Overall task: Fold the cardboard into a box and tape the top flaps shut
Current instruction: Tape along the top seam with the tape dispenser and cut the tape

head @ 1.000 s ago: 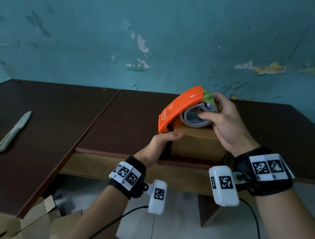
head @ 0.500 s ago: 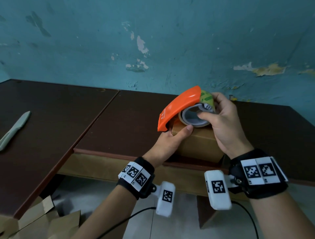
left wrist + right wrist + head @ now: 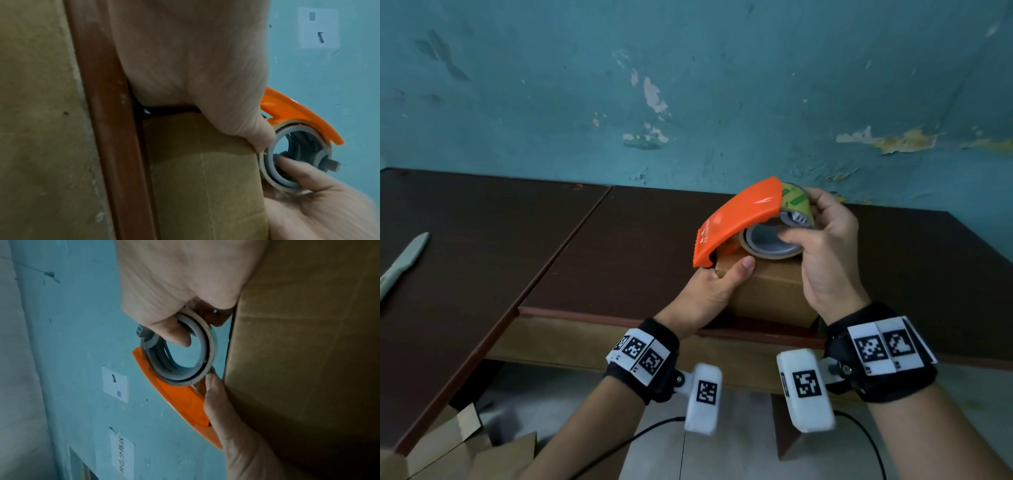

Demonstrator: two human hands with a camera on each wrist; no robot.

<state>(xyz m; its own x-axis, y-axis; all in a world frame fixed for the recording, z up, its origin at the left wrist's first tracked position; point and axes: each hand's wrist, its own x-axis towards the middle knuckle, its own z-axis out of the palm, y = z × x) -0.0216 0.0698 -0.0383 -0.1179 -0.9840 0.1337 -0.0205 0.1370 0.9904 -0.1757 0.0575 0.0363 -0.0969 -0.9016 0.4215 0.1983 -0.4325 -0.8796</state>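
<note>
Two dark brown tables point(image 3: 592, 260) are standing pushed together against a teal wall point(image 3: 688, 85) whose paint is flaking off in pale patches, and the nearer edge of the right-hand table is showing a reddish trim. A small cardboard box point(image 3: 774, 291) is sitting at that front edge, just beside the person, with its top closed over. The left hand point(image 3: 709, 291) is reaching up from below the table edge and is bracing the box's near-left corner, the thumb lying along the top edge and the rest of the fingers wrapping round the side, so it is gripping the box. The right hand point(image 3: 825, 253) is holding an orange tape dispenser point(image 3: 736, 222) over the box top, thumb hooking through the grey core of the tape roll point(image 3: 774, 243) and the other fingers curling over the far side of the roll. The dispenser's orange nose is tipping down to the box's left top edge, right above the left thumb. Both wrists are wearing black bands with printed square markers and white camera blocks. Off on the left table, well apart from the box, a pale grey knife point(image 3: 404, 263) is lying flat. Down by the floor at the left, loose pieces of cardboard point(image 3: 462, 445) are sitting partly under the table.
</note>
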